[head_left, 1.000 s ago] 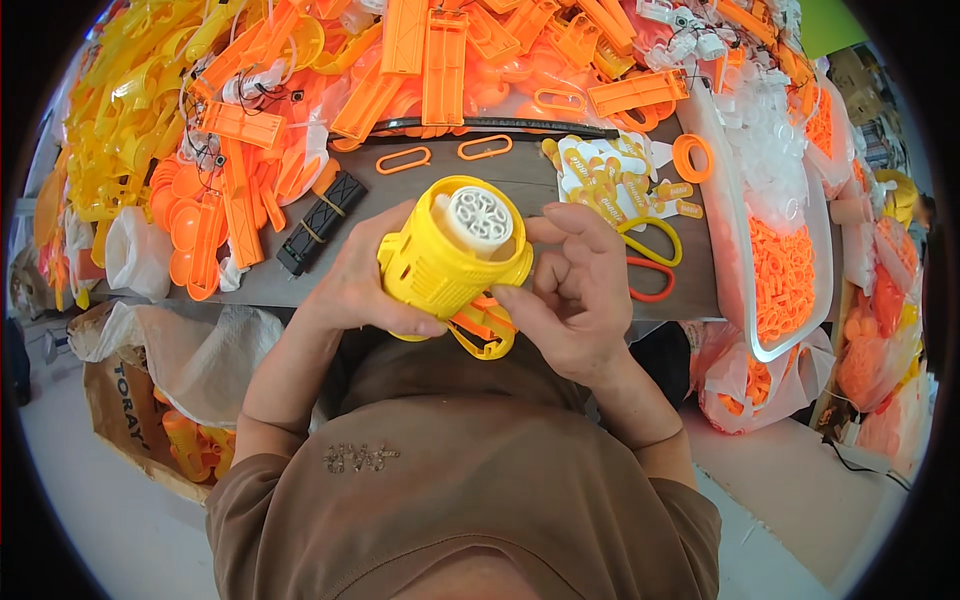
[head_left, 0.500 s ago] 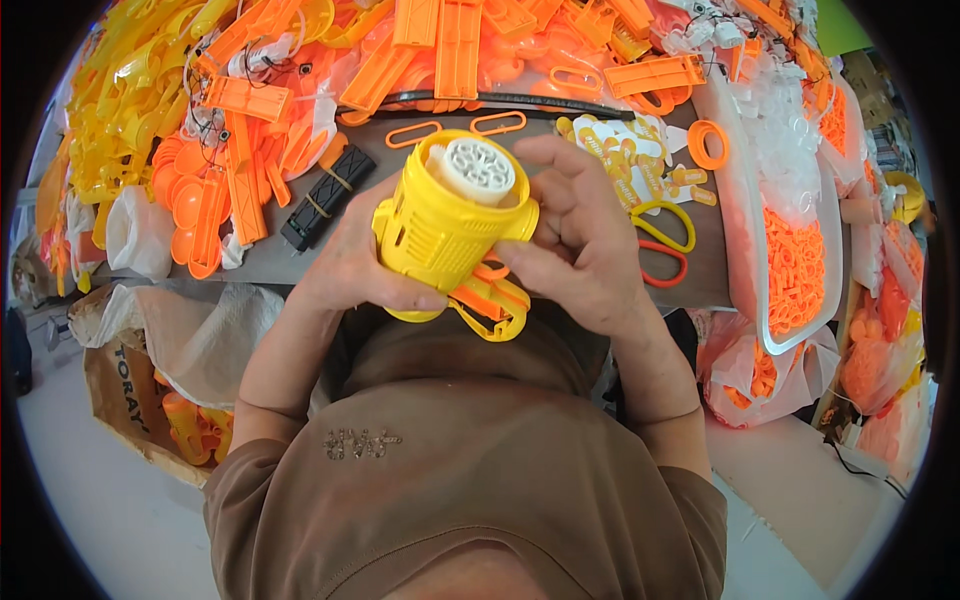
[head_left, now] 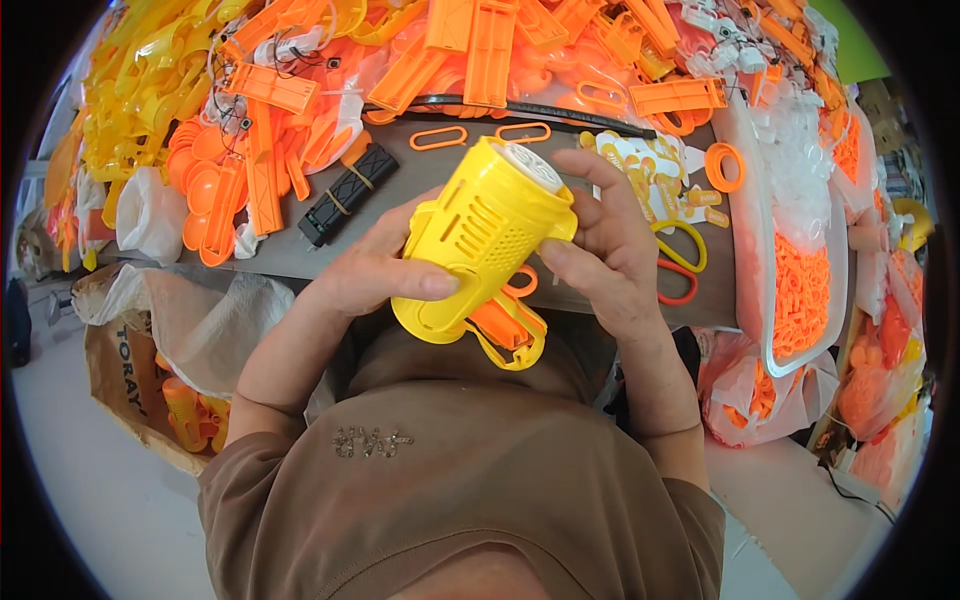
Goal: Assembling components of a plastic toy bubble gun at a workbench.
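Note:
A yellow plastic toy housing (head_left: 480, 215), shaped like a barrel with slots and small holes in its side, is held over the table's near edge. A white perforated insert (head_left: 533, 166) sits in its upper end. From its lower side juts a yellow loop handle with an orange part (head_left: 503, 325) inside. My left hand (head_left: 385, 265) is wrapped round the lower left of the barrel, thumb across its front. At the side lug below the rim, my right hand (head_left: 610, 235) has its thumb and curled fingers about the lug, with the upper fingers raised.
Behind lie piles of orange parts (head_left: 490, 50) and yellow parts (head_left: 150, 95). A black strip bundle (head_left: 348, 195) lies left. Stickers (head_left: 640, 165), scissors (head_left: 685, 250) and an orange ring (head_left: 725, 167) lie right, beside a clear bin (head_left: 755, 280) of small orange pieces. A paper sack (head_left: 120, 385) stands lower left.
The housing has tilted, so its side now faces up and its white end points to the upper right. Both hands have shifted slightly right with it.

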The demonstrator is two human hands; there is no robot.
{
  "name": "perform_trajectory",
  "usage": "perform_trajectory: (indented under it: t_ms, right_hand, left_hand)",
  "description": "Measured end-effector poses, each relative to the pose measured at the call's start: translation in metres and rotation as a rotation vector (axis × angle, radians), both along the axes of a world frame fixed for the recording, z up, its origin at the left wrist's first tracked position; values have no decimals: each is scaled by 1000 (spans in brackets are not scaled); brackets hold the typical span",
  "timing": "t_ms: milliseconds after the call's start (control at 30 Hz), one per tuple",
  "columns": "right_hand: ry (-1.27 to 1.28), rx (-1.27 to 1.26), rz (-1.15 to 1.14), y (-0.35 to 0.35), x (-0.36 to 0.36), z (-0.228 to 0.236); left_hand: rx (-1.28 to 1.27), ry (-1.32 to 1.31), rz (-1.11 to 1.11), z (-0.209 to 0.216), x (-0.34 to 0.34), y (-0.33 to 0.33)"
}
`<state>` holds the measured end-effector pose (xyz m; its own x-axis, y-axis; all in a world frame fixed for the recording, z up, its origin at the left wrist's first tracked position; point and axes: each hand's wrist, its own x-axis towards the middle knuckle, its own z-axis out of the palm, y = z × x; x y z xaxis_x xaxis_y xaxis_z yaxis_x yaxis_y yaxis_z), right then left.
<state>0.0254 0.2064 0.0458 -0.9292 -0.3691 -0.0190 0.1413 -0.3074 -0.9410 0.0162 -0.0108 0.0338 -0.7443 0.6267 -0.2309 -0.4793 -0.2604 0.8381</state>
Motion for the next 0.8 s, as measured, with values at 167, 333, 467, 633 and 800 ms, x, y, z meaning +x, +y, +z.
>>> perform_trajectory:
  t_ms: [167,333,467,633,800]
  right_hand:
    - [-5,-47,-20,-2,0,-3]
    - [7,-14,-41,-4,-2,-10]
    - [84,-9,-13,-5,-12,-2]
    - [117,38,25,-6,-21,-6]
    - [147,15,37,-7,-23,-8]
  left_hand:
    - [5,-28,7,4,-1,0]
    - [25,-26,-16,4,-4,3]
    - [28,6,38,0,-1,4]
    - [30,14,124,-13,-2,1]
    - [-29,91,110,-11,-4,-1]
